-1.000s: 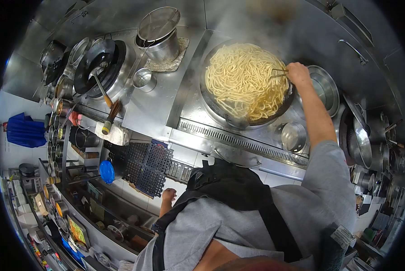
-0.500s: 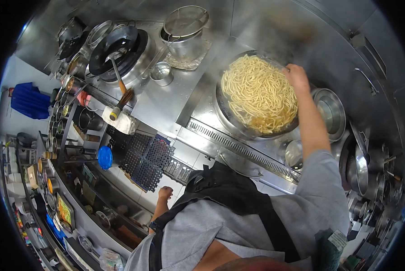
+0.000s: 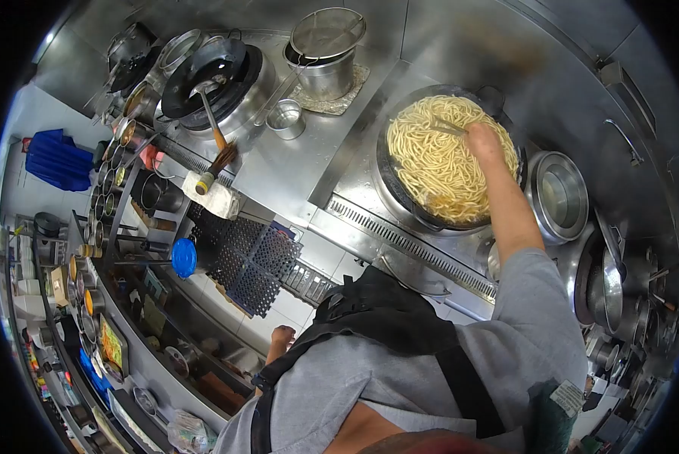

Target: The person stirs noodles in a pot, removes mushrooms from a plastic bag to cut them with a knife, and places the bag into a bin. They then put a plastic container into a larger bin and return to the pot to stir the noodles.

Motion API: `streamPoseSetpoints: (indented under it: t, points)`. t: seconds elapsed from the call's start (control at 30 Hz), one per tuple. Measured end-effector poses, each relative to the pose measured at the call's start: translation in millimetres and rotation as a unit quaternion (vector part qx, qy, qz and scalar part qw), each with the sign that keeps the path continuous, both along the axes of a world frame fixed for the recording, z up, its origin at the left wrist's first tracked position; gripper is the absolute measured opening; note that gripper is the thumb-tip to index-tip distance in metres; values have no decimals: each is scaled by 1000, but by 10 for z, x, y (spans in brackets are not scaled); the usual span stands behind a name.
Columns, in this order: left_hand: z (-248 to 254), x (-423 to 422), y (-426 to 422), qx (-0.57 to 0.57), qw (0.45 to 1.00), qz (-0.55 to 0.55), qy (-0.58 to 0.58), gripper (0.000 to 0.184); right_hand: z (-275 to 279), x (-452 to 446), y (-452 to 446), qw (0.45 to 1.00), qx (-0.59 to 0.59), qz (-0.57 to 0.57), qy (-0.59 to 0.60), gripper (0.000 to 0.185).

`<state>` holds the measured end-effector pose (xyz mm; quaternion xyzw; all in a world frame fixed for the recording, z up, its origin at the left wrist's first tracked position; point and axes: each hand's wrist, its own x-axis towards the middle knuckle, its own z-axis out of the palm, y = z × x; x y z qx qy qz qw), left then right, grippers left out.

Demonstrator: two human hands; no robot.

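Observation:
A wide dark wok holds a large heap of thick yellow noodles, with broth showing near the front edge. My right hand is closed around metal tongs, reaching over the heap from the right. The tongs' tips rest on the upper middle of the noodles; the grip end is hidden inside my fist. Down beside my body hangs my left hand, fingers curled, away from the stove and touching nothing I can see.
Right of the wok stands a metal pot. On the counter to the left are a steel pot with a strainer, a small metal cup, and a black wok with a ladle. A brush and white cloth lie near the counter edge.
My right hand has gone from the noodles' right edge to over their upper middle, and the tongs now show. The view has shifted slightly. My left hand still hangs low.

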<state>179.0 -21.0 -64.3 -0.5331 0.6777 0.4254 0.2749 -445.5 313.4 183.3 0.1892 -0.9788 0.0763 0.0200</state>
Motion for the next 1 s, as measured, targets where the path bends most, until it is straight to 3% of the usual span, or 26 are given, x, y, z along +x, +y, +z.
streamPoseSetpoints:
  t: [0.1,0.17,0.23,0.37,0.43,0.5,0.57,0.63,0.7,0.77,0.83,0.9,0.97,1.0]
  points:
    - [-294,114,-171,1,998,-50,39,18,370,162,80,998,7,17,57,21]
    - [-350,-45,-289,-8,997,-77,-14,17,533,333,178,995,-44,25,81,24]
    - [-609,-15,-410,-23,999,27,31,17,375,307,386,996,29,14,88,29]
    - [-418,-75,-465,-42,982,133,127,20,442,650,241,988,-98,-22,118,31]
    - [-401,15,-493,-35,985,113,127,20,392,754,-42,981,-156,-55,100,32]
    - [-345,180,-469,-22,991,99,91,22,120,763,-410,958,-287,8,6,35]
    - [-352,457,-434,-15,994,94,57,22,114,970,-1000,941,-329,34,-70,36]
    - [-568,867,-389,-18,996,85,18,18,-298,877,-1547,919,-370,35,-131,37]
    - [-481,1224,-207,-13,985,168,23,19,-475,911,-2098,927,-341,53,-145,37]
    - [-283,1499,-73,-53,999,12,-4,19,-626,862,-2580,930,-322,46,-169,38]
    - [-152,1820,202,-68,989,119,56,19,-733,819,-3011,940,-303,46,-149,39]
    - [-103,2067,442,-65,991,117,30,18,-650,873,-3354,945,-293,50,-140,41]
    - [502,1838,611,-29,968,248,-36,19,-744,901,-3628,948,-284,58,-130,42]
    - [-475,2592,837,-106,993,51,21,19,-910,891,-3750,940,-315,35,-124,43]
